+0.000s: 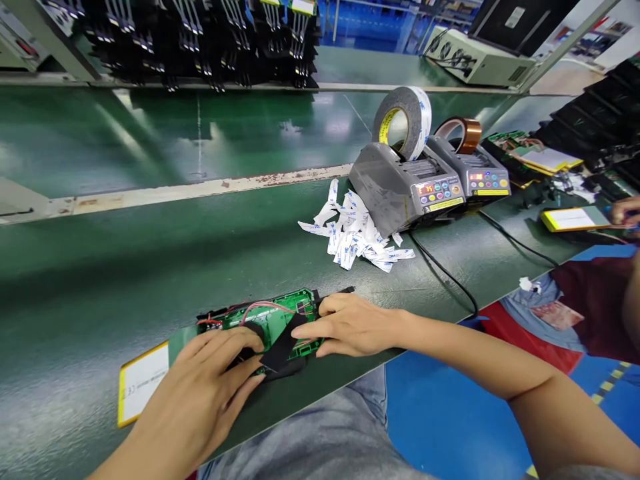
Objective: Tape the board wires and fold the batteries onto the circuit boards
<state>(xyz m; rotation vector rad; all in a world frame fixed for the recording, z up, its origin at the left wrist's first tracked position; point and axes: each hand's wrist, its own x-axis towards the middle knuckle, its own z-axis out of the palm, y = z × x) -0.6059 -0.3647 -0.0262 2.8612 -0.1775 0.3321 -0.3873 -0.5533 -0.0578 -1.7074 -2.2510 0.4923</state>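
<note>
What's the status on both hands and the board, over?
Left hand and right hand at the green circuit board. Right fingers on the black strip slanting across it. White paper scraps beyond, apart from both hands.

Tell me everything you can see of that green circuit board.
The green circuit board lies on the workbench near its front edge, small components indistinct. Pink wires arch over it; red wires show at its left end. A black strip slants across it. The left hand hides part of it; the right hand is at its right end.
</note>
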